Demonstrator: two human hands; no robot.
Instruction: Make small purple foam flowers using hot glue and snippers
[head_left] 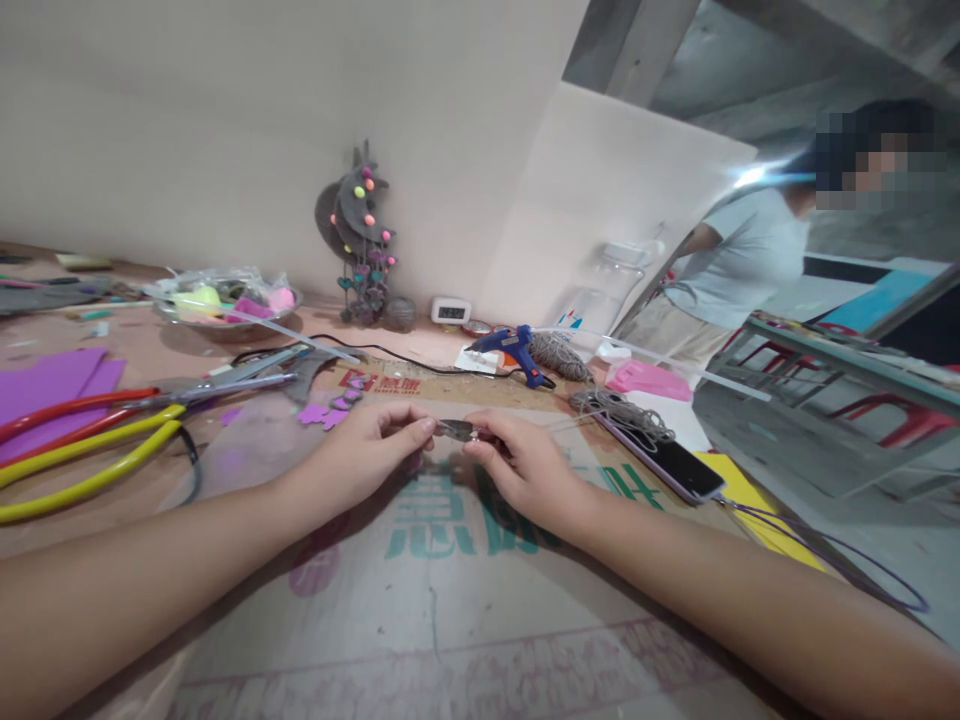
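Over the cardboard sheet on the table, both hands pinch one small dark grey piece, which looks flat. My left hand has its left end between thumb and fingers. At the other end, my right hand is closed, with a tiny whitish bit showing at its fingertips. What the piece is made of cannot be made out. Just beyond my left hand lie purple and grey cut-out shapes. A blue glue gun rests behind my right hand.
Red-handled and yellow-handled scissors lie left, near a bowl of craft bits. A moon-shaped hanging ornament leans on the wall. Right are grey yarn, a phone and a clear jug. A person stands beyond.
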